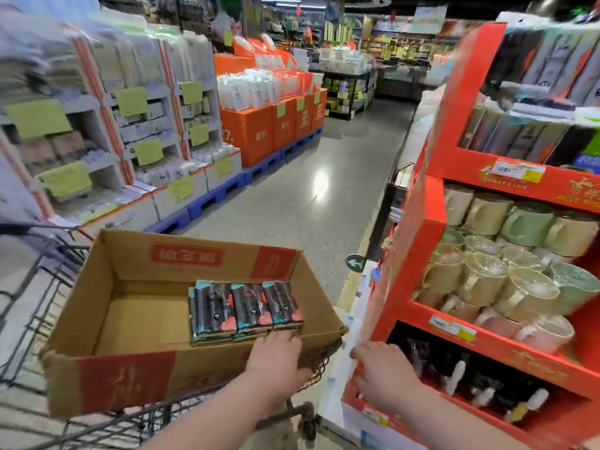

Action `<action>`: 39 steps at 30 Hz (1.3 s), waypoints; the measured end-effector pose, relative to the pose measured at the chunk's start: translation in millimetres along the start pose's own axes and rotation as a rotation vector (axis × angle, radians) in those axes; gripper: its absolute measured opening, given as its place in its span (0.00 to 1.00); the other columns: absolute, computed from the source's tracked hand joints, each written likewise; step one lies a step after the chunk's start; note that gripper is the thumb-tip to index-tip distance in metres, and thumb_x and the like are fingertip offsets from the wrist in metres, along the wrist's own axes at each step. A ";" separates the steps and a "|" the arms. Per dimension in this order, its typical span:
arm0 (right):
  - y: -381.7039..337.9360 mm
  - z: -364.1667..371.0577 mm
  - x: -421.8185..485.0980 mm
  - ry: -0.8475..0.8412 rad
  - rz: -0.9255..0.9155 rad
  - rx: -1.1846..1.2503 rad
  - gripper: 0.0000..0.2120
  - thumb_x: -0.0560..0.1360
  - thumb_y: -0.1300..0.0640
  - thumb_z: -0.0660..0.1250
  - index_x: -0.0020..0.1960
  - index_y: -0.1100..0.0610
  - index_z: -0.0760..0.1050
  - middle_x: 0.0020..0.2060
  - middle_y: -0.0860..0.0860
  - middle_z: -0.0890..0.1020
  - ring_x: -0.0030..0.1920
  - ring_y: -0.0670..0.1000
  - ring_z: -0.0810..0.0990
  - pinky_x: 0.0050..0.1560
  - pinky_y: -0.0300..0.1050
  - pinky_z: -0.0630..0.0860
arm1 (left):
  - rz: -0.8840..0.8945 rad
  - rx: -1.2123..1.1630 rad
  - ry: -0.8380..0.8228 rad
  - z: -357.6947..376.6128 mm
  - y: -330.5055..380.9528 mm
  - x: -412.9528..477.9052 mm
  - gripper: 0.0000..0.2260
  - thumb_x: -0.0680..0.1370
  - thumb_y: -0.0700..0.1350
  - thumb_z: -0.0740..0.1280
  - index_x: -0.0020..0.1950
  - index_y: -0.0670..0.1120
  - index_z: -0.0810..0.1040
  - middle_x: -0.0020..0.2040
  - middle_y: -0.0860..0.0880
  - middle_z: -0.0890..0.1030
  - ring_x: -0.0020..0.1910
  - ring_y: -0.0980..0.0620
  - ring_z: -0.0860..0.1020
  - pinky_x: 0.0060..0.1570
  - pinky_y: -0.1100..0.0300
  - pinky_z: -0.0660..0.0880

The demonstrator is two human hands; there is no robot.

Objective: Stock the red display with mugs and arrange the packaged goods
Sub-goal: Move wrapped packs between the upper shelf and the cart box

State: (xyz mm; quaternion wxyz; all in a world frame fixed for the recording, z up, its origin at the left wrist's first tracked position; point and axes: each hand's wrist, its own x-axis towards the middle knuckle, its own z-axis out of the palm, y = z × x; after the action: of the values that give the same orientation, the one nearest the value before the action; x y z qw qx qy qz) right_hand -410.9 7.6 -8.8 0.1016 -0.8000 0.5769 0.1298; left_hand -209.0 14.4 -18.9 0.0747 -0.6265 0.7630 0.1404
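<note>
Head view: left hand [276,355] grips the near rim of the cardboard box [130,375] on the wire cart [45,271], fingers curled over it just beside three dark packs [246,308] lying inside; right hand [383,375] at the red display [422,241], front-left edge, grip cannot be told; wrapped mugs [506,271] crowd its middle shelf.

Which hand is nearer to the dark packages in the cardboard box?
Left. The left hand holds the cardboard box's near wall, right beside the dark packages; the right hand is farther off, at the red display's edge.
</note>
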 end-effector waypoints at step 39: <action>-106.9 10.4 328.9 -0.442 -0.113 0.136 0.17 0.76 0.52 0.60 0.64 0.50 0.71 0.61 0.51 0.74 0.62 0.55 0.74 0.62 0.53 0.71 | -0.525 -0.268 -0.269 16.1 -251.0 138.1 0.30 0.77 0.60 0.60 0.74 0.48 0.60 0.70 0.47 0.68 0.67 0.48 0.69 0.66 0.52 0.68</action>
State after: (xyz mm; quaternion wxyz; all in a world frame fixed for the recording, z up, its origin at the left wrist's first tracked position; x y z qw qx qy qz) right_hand -211.4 -250.5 -124.1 0.2860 -0.7744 0.5025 0.2568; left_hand 7.1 -153.9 -104.5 0.1253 -0.7819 0.5334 0.2972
